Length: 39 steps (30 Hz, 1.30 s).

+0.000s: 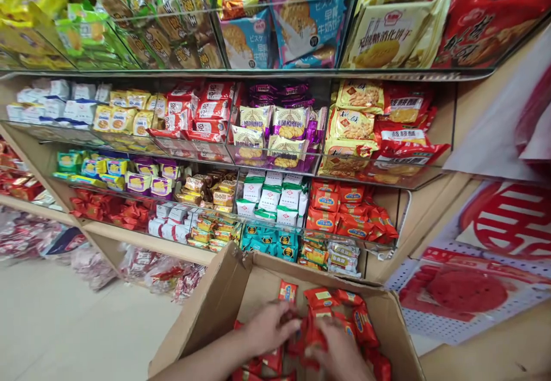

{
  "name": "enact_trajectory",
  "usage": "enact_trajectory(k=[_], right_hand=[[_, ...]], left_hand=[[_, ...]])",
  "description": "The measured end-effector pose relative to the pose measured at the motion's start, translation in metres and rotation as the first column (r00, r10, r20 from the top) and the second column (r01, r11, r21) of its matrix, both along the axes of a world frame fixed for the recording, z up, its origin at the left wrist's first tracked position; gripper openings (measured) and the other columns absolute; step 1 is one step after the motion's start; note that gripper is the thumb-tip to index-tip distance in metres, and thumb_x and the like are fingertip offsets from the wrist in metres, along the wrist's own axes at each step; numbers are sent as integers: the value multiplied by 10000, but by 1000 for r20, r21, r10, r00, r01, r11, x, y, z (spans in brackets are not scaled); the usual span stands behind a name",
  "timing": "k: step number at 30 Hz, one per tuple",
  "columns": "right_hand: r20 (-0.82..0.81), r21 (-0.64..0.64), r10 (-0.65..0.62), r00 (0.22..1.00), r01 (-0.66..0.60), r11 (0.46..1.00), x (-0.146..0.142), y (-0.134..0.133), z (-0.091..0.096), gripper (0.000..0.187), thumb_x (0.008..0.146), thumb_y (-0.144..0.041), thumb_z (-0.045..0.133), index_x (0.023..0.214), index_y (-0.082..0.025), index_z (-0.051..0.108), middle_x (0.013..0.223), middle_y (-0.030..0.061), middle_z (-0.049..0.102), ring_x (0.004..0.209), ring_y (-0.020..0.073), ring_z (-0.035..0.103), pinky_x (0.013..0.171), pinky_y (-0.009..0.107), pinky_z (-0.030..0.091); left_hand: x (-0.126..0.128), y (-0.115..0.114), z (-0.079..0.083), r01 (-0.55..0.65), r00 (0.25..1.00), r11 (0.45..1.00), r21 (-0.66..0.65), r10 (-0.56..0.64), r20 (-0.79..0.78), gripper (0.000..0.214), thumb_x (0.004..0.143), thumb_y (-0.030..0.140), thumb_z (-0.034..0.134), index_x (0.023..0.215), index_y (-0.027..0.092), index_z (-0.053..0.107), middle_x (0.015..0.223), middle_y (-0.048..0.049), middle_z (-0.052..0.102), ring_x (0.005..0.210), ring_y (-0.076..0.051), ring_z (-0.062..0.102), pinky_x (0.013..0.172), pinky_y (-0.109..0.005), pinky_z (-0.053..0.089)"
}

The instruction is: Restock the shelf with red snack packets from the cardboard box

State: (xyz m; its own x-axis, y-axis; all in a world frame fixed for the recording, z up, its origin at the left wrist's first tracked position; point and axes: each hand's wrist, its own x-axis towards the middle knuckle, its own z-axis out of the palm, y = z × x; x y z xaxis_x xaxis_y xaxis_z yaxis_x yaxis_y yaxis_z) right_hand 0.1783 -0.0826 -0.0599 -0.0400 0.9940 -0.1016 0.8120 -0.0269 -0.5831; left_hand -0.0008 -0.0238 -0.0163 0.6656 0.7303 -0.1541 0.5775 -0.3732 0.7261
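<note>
Both my hands are down inside an open cardboard box (206, 306) that holds many small red snack packets (365, 323). My left hand (269, 326) reaches in from the left with its fingers curled, slightly blurred; what lies in them is hard to make out. Just beyond its fingertips a single red packet (287, 291) leans against the bare cardboard. My right hand (338, 346) is on the right, close to the left one, its fingers bent round a red packet (310, 335) near the middle. More packets lie around and under both hands.
In front rise shelves with clear-fronted bins of packaged biscuits. Similar red packets (325, 220) fill a bin on the lower tier, beside white-and-green packets (269, 200). A clear shelf lip (275, 166) juts out above. Bagged goods (92, 263) lie at floor level; red decorations (467, 289) hang at right.
</note>
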Motion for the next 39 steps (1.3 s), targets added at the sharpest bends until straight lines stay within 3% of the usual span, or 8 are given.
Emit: enact_trajectory(k=[7,11,15,20,27,29,34,39], right_hand=[[-768,-20,-238,595,349,937,-17,7,46,346,700,-523,543,722,-177,542,652,-3,587,596,149,517,527,243,390],[-874,-156,-349,339,485,861,-40,9,45,390,736,-570,467,694,-192,553,606,5,608,498,144,503,421,239,342],[-895,-167,-362,260,556,814,-50,11,41,420,715,-600,463,753,-208,608,616,10,643,556,180,572,481,270,402],[-888,-160,-345,306,498,852,-54,7,35,410,732,-574,466,815,-206,624,641,26,646,577,188,587,507,281,441],[-823,64,-121,555,302,951,-21,2,61,272,700,-402,613,855,-179,591,800,36,644,747,195,591,685,310,474],[-767,170,-135,627,402,900,6,10,84,370,702,-395,613,993,-173,558,897,70,642,809,205,586,740,341,461],[-544,579,-302,783,610,540,83,57,147,402,699,-438,584,998,-173,540,898,79,623,775,195,568,732,348,439],[-255,721,-430,866,467,513,118,112,175,342,720,-414,526,950,-163,557,858,101,631,752,223,561,715,365,426]], left_hand=[[29,-8,18,-226,822,943,-244,319,471,377,813,516,373,757,161,484,682,21,490,666,-118,465,643,-232,388],[31,-9,15,-318,697,899,-301,437,569,357,815,514,389,743,170,454,639,36,459,600,-104,438,572,-217,373],[26,-6,10,-336,677,908,-249,417,606,346,834,483,379,690,174,439,616,43,414,581,-92,392,547,-204,345],[20,-2,6,-337,679,913,-230,405,613,320,819,449,430,668,169,461,613,36,429,583,-95,393,550,-203,355],[10,-3,10,-244,711,925,-292,376,595,377,848,493,335,887,166,517,689,20,498,541,-91,438,524,-210,368],[9,-4,9,-200,716,915,-349,380,586,406,849,516,305,961,171,488,685,29,488,465,-75,398,457,-206,332],[12,-5,5,-166,762,913,-373,359,538,403,831,531,337,958,176,478,673,38,467,468,-75,402,455,-203,331],[11,-8,6,-150,834,939,-308,288,471,365,839,501,353,961,186,491,669,32,483,525,-91,412,515,-209,358]])
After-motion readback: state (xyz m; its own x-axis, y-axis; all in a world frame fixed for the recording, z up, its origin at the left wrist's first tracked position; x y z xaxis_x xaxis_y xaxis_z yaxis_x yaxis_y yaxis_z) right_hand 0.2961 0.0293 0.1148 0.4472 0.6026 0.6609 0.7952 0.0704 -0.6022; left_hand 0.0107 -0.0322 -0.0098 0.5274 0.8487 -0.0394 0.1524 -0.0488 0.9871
